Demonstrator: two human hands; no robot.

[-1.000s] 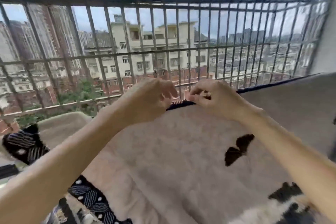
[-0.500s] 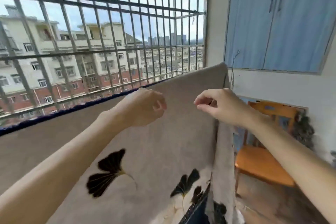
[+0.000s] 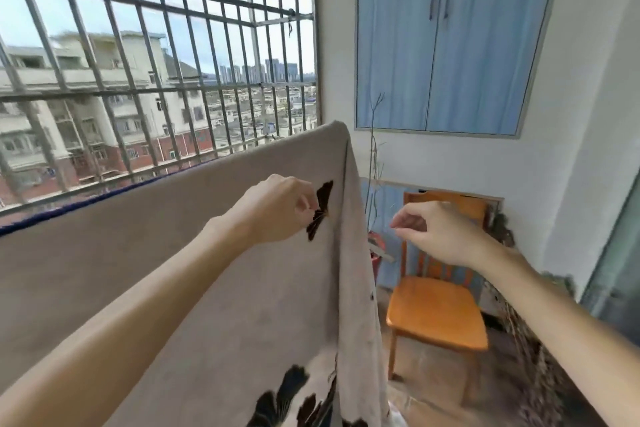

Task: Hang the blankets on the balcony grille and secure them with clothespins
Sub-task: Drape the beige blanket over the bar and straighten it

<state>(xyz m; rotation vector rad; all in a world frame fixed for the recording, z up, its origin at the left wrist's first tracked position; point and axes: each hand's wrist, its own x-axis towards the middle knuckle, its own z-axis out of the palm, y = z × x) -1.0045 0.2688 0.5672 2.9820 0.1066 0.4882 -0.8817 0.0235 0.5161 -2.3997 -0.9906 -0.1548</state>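
The blanket (image 3: 166, 270) hangs over the grille (image 3: 138, 45), behind the left hand (image 3: 277, 210), and its lower part is cut off. The left hand's fingers curl against it, but a grip cannot be told. The right hand (image 3: 440, 232) is loosely curled and holds nothing, partly hiding a chair (image 3: 436, 312).

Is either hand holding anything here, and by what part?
The right hand holds nothing. The left hand curls its fingers in front of the blanket beside a dark leaf print; a pinch cannot be told.
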